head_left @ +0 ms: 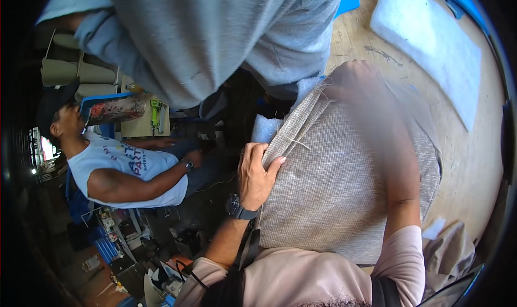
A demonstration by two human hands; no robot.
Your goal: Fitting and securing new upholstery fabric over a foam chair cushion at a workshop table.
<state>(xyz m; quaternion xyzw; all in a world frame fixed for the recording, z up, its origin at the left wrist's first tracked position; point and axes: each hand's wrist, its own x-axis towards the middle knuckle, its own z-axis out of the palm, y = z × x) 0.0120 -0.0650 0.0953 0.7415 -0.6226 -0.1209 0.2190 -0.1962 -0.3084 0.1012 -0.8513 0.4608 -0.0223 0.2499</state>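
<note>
A grey-beige woven fabric cover [334,167], shaped like a cushion, lies in front of me on the table, against my body. Its left edge is folded over and frayed, with loose threads. My left hand [256,175] pinches this edge, thumb on top and fingers underneath. At the far end of the same edge, my right hand [355,81] is closed on the fabric near the corner, its arm smeared by motion. White padding [265,128] pokes out beside the folded edge. How far it reaches inside the cover is hidden.
A white padding sheet [431,48] lies across the wooden table [463,172] at the far right. Crumpled fabric [449,258] sits at the near right. A person in grey [199,32] stands close ahead; another person in a white shirt [134,167] is at the left.
</note>
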